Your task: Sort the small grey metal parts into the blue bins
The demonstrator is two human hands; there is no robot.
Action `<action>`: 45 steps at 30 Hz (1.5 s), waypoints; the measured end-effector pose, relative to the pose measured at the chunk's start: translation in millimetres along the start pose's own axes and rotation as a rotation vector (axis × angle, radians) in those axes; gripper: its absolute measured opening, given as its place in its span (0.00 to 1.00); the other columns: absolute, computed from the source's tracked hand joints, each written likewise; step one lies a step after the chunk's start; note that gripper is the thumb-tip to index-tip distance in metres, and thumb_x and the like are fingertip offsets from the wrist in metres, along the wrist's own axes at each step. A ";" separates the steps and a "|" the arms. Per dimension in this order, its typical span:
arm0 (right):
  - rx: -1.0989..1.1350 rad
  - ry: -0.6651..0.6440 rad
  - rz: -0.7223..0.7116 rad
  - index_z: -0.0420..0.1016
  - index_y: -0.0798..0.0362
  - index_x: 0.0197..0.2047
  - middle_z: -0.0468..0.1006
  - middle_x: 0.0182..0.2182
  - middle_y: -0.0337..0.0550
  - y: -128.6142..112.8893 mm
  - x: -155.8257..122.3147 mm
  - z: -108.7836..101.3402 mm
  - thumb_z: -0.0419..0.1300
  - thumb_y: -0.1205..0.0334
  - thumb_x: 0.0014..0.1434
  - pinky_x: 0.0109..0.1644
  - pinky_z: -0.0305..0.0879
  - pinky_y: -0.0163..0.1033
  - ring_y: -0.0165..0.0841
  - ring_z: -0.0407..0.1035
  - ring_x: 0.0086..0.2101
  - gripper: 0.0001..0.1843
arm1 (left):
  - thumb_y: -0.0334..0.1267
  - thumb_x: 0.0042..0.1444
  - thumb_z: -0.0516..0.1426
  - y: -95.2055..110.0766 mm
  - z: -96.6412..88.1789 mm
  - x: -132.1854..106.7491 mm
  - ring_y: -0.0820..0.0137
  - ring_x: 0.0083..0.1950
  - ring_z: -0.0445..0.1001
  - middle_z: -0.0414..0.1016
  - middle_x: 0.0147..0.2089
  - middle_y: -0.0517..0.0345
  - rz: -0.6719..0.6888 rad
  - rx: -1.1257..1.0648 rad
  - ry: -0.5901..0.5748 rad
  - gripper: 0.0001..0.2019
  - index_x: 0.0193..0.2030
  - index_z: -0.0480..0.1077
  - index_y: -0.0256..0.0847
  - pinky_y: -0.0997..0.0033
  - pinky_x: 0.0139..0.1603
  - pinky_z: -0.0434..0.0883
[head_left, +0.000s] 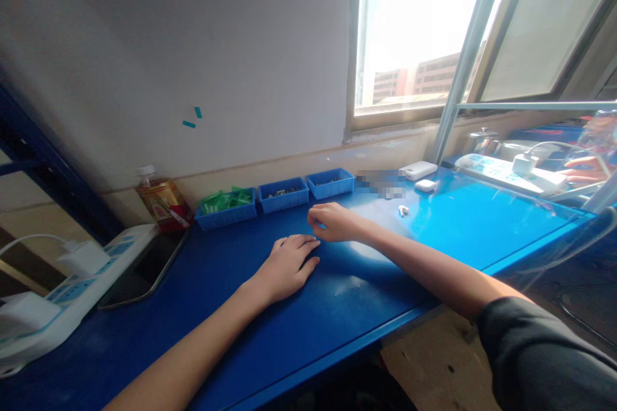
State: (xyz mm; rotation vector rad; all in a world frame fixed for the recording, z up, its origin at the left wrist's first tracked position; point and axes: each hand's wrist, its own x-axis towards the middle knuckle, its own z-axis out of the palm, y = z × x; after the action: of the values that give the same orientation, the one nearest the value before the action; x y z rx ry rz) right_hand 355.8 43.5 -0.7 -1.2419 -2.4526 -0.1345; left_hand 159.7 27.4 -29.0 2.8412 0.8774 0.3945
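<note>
My left hand (289,266) lies palm down on the blue tabletop (357,295), its fingers stretched forward and the thumb apart; I see nothing held in it. Just beyond its fingertips is my right hand (332,221), with fingers curled together in a pinch. Whatever those fingers hold, if anything, is too small or hidden to name. Behind the hands three blue bins stand in a row: a left bin (231,215) with green plastic pieces (224,200), a middle bin (284,201) and a right bin (332,190), both with small parts inside.
Left of me lie a white power strip (91,286) with plugs and a dark phone (144,270); a drink bottle (161,199) stands behind. White earbuds (403,210) and two white cases (418,171) sit rightward. Past a metal frame (463,70), another person's hand (585,170) shows.
</note>
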 end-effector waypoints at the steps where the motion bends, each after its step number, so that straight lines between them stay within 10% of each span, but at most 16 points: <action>1: 0.001 0.113 -0.046 0.73 0.55 0.36 0.76 0.33 0.43 3.6 5.1 -5.2 0.55 0.69 0.55 0.36 0.61 0.33 0.31 0.69 0.32 0.07 | 0.44 0.65 0.46 0.2 -0.3 -0.3 0.61 0.62 0.63 0.67 0.61 0.52 -0.002 0.001 0.000 0.19 0.59 0.66 0.45 0.54 0.61 0.59; 6: -0.134 0.556 0.146 0.72 0.56 0.46 0.71 0.42 0.51 49.6 28.1 -18.1 0.50 0.66 0.62 0.49 0.62 0.39 0.36 0.66 0.42 0.13 | 0.44 0.65 0.47 1.7 -2.1 -0.9 0.62 0.63 0.63 0.67 0.62 0.53 -0.016 -0.003 -0.013 0.19 0.59 0.65 0.45 0.56 0.62 0.59; 10: -0.314 0.364 0.578 0.67 0.58 0.56 0.62 0.56 0.61 87.9 13.6 4.3 0.57 0.61 0.58 0.53 0.60 0.50 0.49 0.59 0.53 0.22 | 0.44 0.64 0.47 1.5 -1.8 -0.6 0.62 0.63 0.62 0.66 0.62 0.53 -0.022 -0.002 -0.016 0.20 0.59 0.66 0.44 0.56 0.62 0.59; 16: -0.234 0.122 0.602 0.54 0.51 0.66 0.72 0.51 0.53 84.9 4.7 30.9 0.52 0.55 0.62 0.49 0.63 0.42 0.42 0.67 0.48 0.30 | 0.44 0.64 0.46 0.6 -1.0 -0.1 0.61 0.62 0.63 0.66 0.62 0.52 -0.017 0.000 -0.020 0.20 0.59 0.66 0.44 0.55 0.62 0.58; 24: -0.188 0.225 0.706 0.76 0.51 0.43 0.79 0.40 0.51 81.8 15.2 28.2 0.39 0.42 0.66 0.41 0.61 0.38 0.40 0.73 0.41 0.30 | 0.44 0.64 0.47 0.8 -1.2 0.2 0.61 0.62 0.63 0.67 0.62 0.52 -0.016 0.003 -0.018 0.19 0.59 0.66 0.45 0.55 0.62 0.58; 32: -0.109 0.232 0.691 0.80 0.53 0.29 0.80 0.31 0.46 98.3 -23.3 3.1 0.51 0.58 0.58 0.37 0.58 0.33 0.35 0.73 0.34 0.17 | 0.45 0.65 0.47 -0.7 -0.6 0.5 0.61 0.63 0.62 0.66 0.62 0.53 -0.005 0.003 -0.017 0.19 0.59 0.65 0.46 0.54 0.62 0.59; 38: -0.073 0.236 0.762 0.82 0.51 0.38 0.81 0.34 0.45 99.3 -20.3 2.4 0.51 0.62 0.56 0.40 0.61 0.33 0.36 0.73 0.38 0.17 | 0.45 0.64 0.48 -2.1 -0.7 -1.5 0.58 0.61 0.64 0.64 0.62 0.50 0.001 -0.007 -0.003 0.19 0.59 0.66 0.46 0.51 0.61 0.62; 45: -0.123 0.264 0.854 0.67 0.54 0.56 0.75 0.47 0.54 84.2 -20.2 -2.1 0.50 0.50 0.62 0.47 0.63 0.41 0.44 0.71 0.47 0.24 | 0.44 0.62 0.49 -26.9 -15.1 41.0 0.59 0.55 0.71 0.39 0.71 0.48 -0.085 0.059 0.168 0.22 0.62 0.59 0.48 0.56 0.56 0.69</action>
State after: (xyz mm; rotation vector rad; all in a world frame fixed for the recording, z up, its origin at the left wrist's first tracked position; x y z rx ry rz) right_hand 433.8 78.5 -13.8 -2.0513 -1.5466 -0.1926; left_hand 173.6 73.6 -11.8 2.8437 1.0530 0.6140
